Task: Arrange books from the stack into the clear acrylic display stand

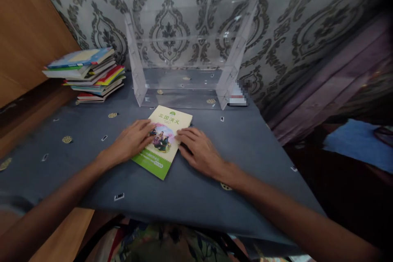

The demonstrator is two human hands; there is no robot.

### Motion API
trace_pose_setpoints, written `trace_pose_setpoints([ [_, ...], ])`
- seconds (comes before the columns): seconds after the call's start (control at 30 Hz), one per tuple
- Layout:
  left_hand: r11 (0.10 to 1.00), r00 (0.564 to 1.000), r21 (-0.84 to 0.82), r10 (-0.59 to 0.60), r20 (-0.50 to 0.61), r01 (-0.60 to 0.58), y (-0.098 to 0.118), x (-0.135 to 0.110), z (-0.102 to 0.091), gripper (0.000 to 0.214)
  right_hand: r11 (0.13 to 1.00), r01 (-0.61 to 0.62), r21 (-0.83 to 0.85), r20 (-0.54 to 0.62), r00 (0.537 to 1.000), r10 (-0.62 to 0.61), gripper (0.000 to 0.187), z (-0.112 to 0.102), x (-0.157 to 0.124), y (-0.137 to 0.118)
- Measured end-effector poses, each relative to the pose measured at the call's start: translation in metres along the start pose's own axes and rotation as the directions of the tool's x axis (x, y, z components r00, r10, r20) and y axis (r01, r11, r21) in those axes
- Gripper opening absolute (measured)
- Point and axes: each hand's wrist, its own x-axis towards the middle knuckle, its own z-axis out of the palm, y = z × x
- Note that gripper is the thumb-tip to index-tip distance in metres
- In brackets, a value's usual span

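A paperback book (161,141) lies closed and slightly turned on the table, its cream cover showing green Chinese characters, a picture of figures and a green band along the bottom. My left hand (132,141) rests at its left edge with the fingers stretched out over the cover. On the other side, the fingertips of my right hand (199,150) touch the right edge of the cover, palm down and fingers extended. Neither hand is wrapped round the book. Just behind it stands a clear plastic rack (139,77) with see-through shelves.
A stack of books (95,75) sits at the back left by a wooden panel (33,28). A small white item (238,97), partly blurred out, is right of the rack. The dark grey patterned tablecloth (196,200) ends near my body. A curtain (334,90) hangs at right.
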Motion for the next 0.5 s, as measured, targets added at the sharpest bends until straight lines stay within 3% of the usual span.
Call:
trace_pose_setpoints([
  [0.13, 0.995, 0.995, 0.008, -0.099, 0.007, 0.099, -0.005, 0.013, 0.002, 0.034, 0.989, -0.130, -0.077, -0.012, 0.992, 0.129, 0.029, -0.001, 0.000, 0.019],
  [0.23, 0.993, 0.994, 0.034, -0.110, 0.019, 0.110, 0.008, 0.013, -0.004, 0.030, 0.990, -0.141, 0.000, -0.010, 0.990, 0.141, 0.032, 0.000, 0.002, 0.036],
  [0.37, 0.990, 0.992, -0.079, -0.115, 0.057, 0.120, 0.024, 0.008, -0.014, 0.027, 0.984, -0.153, 0.094, -0.011, 0.988, 0.155, 0.034, 0.002, 0.012, 0.058],
  [0.5, 0.990, 0.990, -0.026, -0.138, 0.041, 0.139, 0.020, 0.018, -0.012, 0.029, 0.989, -0.125, 0.081, -0.016, 0.992, 0.126, 0.030, 0.003, 0.022, 0.063],
])
